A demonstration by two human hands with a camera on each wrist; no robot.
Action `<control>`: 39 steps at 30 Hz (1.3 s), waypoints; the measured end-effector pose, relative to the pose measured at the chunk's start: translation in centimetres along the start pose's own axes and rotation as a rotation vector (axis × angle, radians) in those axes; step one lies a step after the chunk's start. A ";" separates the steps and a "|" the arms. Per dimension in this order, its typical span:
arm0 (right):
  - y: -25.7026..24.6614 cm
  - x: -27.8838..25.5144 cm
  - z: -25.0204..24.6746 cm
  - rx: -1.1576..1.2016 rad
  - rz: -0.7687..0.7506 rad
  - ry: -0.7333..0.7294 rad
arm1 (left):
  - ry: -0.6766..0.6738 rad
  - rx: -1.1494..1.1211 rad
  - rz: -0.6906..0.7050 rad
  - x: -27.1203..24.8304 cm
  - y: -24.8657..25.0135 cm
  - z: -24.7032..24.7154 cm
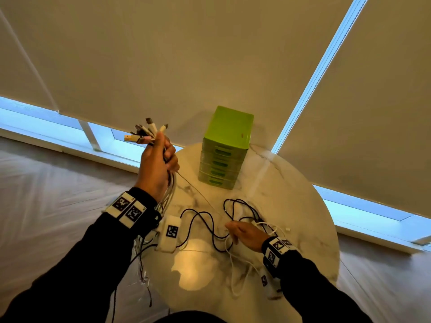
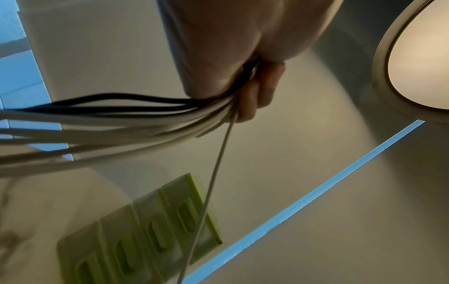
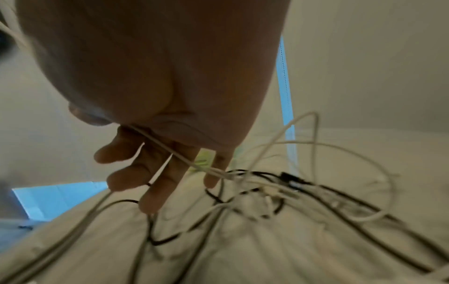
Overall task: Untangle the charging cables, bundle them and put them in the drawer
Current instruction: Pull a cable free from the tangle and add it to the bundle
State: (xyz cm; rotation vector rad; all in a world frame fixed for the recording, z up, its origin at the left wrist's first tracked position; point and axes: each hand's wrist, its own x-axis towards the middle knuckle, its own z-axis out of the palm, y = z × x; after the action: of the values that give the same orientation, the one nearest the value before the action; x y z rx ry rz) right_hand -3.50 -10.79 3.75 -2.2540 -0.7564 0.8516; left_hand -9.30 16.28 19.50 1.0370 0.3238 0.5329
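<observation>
1. Head view: a bunch of charging cables (image 1: pixel 149 134) is gripped just below the plugs by the left hand (image 1: pixel 158 164), raised above the round table (image 1: pixel 291 194). The loose tangle (image 1: pixel 233 220) lies on the table under the right hand (image 1: pixel 245 234), near the green drawer unit (image 1: pixel 224 148), whose drawers are shut. A thin cable (image 1: pixel 198 192) is stretched between both hands.

2. Left wrist view: the fingers (image 2: pixel 257 96) are curled round the cables (image 2: pixel 121 123) — light, limp, probably best held near the stiffer plug ends.

3. Right wrist view: a white cable (image 3: pixel 170 149) is seen running across the fingers (image 3: pixel 155 196), extended over the tangle (image 3: pixel 267 192) — whether it is pinched cannot be told.
</observation>
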 end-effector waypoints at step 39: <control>-10.4 3.5 -3.4 0.003 -0.235 0.001 | 0.097 0.597 0.135 -1.4 -0.9 -8.4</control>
State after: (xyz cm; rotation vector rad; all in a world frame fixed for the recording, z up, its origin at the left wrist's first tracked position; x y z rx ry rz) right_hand -1.84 -2.73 11.81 -2.1103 -0.9950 0.7378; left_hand -14.35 21.25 14.73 1.6214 0.5197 0.6254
